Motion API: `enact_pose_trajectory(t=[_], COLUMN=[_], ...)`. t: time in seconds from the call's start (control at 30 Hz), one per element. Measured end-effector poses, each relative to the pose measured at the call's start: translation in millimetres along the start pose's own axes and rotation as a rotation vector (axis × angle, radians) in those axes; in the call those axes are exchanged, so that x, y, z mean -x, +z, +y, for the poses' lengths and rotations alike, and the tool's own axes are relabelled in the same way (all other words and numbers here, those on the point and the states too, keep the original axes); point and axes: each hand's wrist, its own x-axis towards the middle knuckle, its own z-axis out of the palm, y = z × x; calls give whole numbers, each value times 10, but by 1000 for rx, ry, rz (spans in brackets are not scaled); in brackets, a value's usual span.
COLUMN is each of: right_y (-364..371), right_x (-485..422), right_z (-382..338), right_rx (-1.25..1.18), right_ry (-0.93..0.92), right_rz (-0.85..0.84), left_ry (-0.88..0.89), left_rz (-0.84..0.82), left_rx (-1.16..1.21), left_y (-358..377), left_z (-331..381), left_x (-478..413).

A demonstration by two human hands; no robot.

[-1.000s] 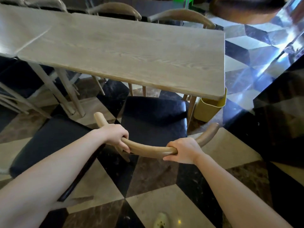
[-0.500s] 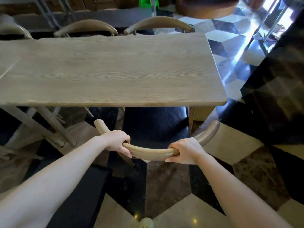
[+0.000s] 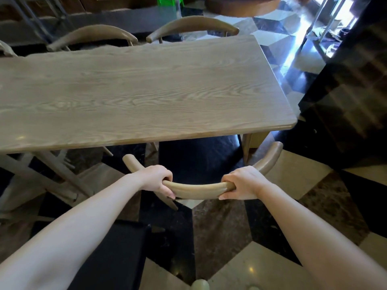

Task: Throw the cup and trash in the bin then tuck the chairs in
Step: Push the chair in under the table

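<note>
Left hand point(image 3: 156, 181) and right hand point(image 3: 244, 183) are each wrapped tight around the curved backrest point(image 3: 199, 188) of the near chair. Its dark seat point(image 3: 199, 162) now lies farther under the bench's point(image 3: 146, 91) near edge, by the right corner, than a second ago. Tucking appears nearly finished; a second seat point(image 3: 109, 256) waits nearer, left.
</note>
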Motion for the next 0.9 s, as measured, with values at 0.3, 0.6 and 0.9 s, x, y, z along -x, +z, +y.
enact_pose_trajectory(t=[0.3, 0.6, 0.9], right_y=[-3, 120, 265], right_x=[26, 242, 646], right_z=[-60, -323, -1029], right_rx=[27, -41, -221], right_ry=[83, 326, 572], right_rz=[-36, 170, 201], left_ry=[14, 50, -125], left_rz=[35, 275, 614], left_rx=[47, -96, 45], left_y=[19, 248, 1190], left_z=[-15, -9, 409], left_x=[5, 98, 707])
